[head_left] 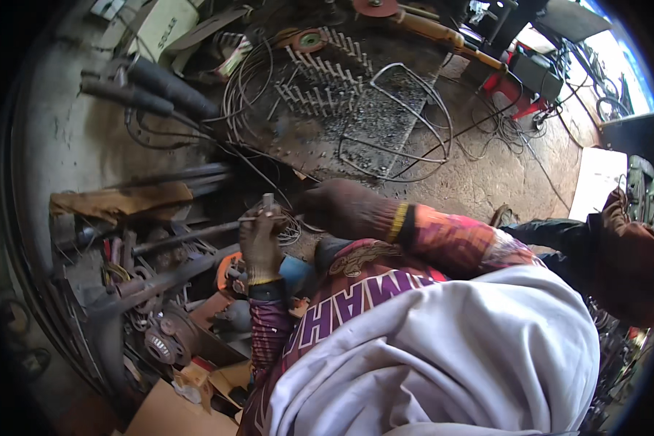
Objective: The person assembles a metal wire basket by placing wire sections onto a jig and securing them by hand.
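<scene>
My left hand (261, 251), in a brown knit work glove, is closed around a small grey metal piece (268, 201) whose squared end sticks up above the fingers. My right hand (340, 207) wears a darker glove with a yellow cuff. It is just to the right of the left hand, its fingers smeared and in shadow, so whether it grips anything cannot be made out. Beyond both hands is a dark steel work surface (291, 156), with rows of upright metal pins (323, 80) standing on it.
A bent wire loop (447, 131) and coiled cable (243, 102) lie around the work surface. Dark cylinders (171, 83) stand at the left. Scrap metal, a long bar (171, 280) and a cardboard box (174, 410) crowd the lower left. Cables and a red object (505, 94) are at the upper right.
</scene>
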### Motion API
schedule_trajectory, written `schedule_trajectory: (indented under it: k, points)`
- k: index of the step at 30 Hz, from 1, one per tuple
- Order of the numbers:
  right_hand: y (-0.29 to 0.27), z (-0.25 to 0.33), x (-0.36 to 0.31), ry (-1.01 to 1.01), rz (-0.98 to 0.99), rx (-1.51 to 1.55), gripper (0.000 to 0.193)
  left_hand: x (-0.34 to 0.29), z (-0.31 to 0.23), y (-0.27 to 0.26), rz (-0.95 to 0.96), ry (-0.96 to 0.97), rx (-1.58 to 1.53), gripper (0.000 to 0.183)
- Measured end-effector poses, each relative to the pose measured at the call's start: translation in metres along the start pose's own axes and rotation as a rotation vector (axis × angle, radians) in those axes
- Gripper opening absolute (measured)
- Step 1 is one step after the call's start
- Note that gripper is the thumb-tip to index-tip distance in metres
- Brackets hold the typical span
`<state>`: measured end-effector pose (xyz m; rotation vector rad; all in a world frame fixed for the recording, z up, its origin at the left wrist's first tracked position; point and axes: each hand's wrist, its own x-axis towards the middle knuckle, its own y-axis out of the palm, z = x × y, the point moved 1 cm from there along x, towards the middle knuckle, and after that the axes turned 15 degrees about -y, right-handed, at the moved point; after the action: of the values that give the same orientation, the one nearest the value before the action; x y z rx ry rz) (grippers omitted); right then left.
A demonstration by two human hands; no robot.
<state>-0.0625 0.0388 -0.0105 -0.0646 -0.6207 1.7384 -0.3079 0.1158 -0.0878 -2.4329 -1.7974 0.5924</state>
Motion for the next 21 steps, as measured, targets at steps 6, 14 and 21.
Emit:
schedule_trajectory:
  k: [6, 14, 21]
  points:
    - [-0.047, -0.005, -0.115, 0.437, -0.582, 0.423, 0.027, 0.008, -0.08, 0.103, 0.409, -0.293, -0.624, 0.022]
    - [-0.024, -0.002, -0.146, 0.467, -0.989, 0.24, 0.031, 0.048, -0.075, 0.13, 0.773, -0.262, -0.436, 0.023]
    - [0.015, 0.019, -0.124, 0.596, -1.194, 0.211, 0.029, 0.067, -0.065, 0.131, 0.901, -0.487, -0.622, 0.015]
